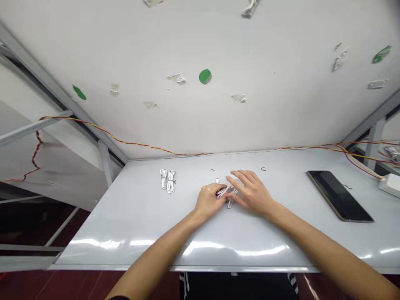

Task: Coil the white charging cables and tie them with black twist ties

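My left hand (210, 199) is closed around a loosely coiled white cable (222, 192), above the middle of the table. One white plug end (217, 181) sticks out past its fingers, and a short loop hangs below. My right hand (251, 192) is right beside it, fingers stretched apart and the thumb against the coil. Part of the cable is hidden behind the fingers. To the left lie two white cable bundles, a slimmer one (163, 179) and a thicker one (171, 182) with a dark tie round its middle.
On the grey table (131, 216) are a black phone-like slab (339, 196), a small dark twist tie (212, 169) and a curved one (263, 169). A white power strip (389, 184) is at the right edge. Red and yellow wires (146, 145) run along the white back panel (275, 108).
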`<state>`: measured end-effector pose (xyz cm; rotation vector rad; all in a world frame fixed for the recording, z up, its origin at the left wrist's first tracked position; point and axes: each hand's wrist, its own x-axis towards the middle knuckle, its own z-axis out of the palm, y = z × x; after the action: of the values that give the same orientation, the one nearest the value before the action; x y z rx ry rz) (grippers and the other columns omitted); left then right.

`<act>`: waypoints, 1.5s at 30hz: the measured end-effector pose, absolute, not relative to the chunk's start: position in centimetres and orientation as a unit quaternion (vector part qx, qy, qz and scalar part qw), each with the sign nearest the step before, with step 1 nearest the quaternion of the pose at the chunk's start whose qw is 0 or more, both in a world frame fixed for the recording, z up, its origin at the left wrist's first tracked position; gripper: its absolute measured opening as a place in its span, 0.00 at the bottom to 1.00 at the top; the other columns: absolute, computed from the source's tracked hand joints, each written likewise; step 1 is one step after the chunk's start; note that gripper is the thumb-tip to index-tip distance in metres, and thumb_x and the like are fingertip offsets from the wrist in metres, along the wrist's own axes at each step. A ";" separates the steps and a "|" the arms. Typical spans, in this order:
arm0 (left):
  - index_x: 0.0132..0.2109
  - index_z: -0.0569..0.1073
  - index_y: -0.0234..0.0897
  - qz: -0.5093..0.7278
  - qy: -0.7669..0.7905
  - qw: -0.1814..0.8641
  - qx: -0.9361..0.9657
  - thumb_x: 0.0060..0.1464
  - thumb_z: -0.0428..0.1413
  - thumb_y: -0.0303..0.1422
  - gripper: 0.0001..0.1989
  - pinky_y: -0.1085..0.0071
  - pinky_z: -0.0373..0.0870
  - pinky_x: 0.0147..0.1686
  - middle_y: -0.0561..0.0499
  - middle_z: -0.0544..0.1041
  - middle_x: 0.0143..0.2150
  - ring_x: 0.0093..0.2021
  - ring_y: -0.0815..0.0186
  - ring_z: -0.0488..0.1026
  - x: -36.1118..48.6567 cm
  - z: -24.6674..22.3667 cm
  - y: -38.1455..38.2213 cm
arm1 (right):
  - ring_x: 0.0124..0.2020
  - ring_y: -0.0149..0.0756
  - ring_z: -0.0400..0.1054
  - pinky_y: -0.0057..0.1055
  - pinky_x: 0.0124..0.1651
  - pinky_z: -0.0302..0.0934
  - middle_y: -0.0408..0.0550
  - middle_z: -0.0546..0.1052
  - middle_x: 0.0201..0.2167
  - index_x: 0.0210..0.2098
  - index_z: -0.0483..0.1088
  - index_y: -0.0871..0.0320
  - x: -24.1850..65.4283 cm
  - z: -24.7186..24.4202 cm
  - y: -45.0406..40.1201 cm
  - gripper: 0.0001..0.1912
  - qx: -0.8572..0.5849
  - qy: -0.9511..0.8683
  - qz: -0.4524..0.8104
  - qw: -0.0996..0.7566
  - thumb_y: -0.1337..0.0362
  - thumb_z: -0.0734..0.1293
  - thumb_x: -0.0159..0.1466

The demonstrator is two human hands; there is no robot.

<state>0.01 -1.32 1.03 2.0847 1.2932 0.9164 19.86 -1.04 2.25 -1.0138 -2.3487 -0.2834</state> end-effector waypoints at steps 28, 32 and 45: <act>0.52 0.72 0.31 -0.055 0.758 -0.117 0.640 0.55 0.47 0.18 0.20 0.58 0.70 0.41 0.35 0.70 0.49 0.52 0.45 0.68 -7.2 4.6 2.1 | 0.50 0.49 0.66 0.46 0.54 0.58 0.60 0.74 0.53 0.56 0.69 0.62 19.7 2.1 -1.2 0.26 -0.381 -0.899 -0.090 0.197 0.48 0.58 0.70; 0.51 0.71 0.33 -0.043 0.712 -0.108 0.692 0.56 0.44 0.18 0.19 0.64 0.71 0.38 0.38 0.70 0.48 0.46 0.54 0.71 -6.7 4.6 1.9 | 0.51 0.50 0.66 0.47 0.54 0.58 0.59 0.74 0.53 0.57 0.69 0.59 20.0 2.4 -1.3 0.25 -0.393 -0.895 -0.052 0.204 0.49 0.58 0.70; 0.53 0.69 0.33 -0.043 0.688 -0.105 0.716 0.55 0.43 0.15 0.22 0.64 0.73 0.38 0.36 0.65 0.57 0.46 0.54 0.71 -5.3 3.9 1.6 | 0.61 0.48 0.58 0.50 0.65 0.43 0.55 0.68 0.60 0.67 0.57 0.54 18.1 1.6 -0.1 0.28 -0.307 -0.942 0.049 0.124 0.50 0.54 0.72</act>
<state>-5.33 1.56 3.92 2.4153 2.3210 -0.1434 18.11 -0.14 1.63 -0.8963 -2.7466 0.1421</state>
